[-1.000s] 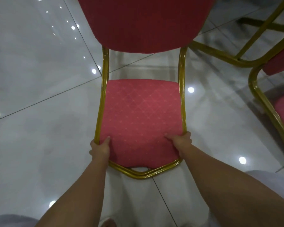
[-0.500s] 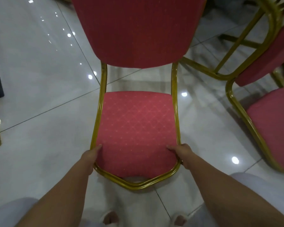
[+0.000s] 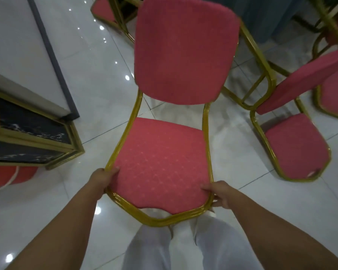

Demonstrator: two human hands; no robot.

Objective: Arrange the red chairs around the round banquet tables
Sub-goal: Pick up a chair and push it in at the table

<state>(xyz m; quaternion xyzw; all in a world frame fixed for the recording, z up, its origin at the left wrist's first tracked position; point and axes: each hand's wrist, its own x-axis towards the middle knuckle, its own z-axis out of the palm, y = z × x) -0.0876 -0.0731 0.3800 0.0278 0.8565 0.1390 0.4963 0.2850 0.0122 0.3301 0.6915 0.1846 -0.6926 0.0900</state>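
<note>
The person holds the red padded chair with a gold metal frame (image 3: pixel 160 162) by both front corners of its seat, probably to steer it evenly; it is just in front of the person's legs. The left hand (image 3: pixel 103 178) grips the left frame tube, thumb on the cushion. The right hand (image 3: pixel 220 193) curls around the right corner. Both arms reach forward and down.

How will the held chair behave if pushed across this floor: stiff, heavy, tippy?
Probably stiff: the chair has a tubular metal frame. Likely light, since the left hand and right hand grip only its front corners. The tall backrest may tip it backward when pushed on the glossy floor.
</note>
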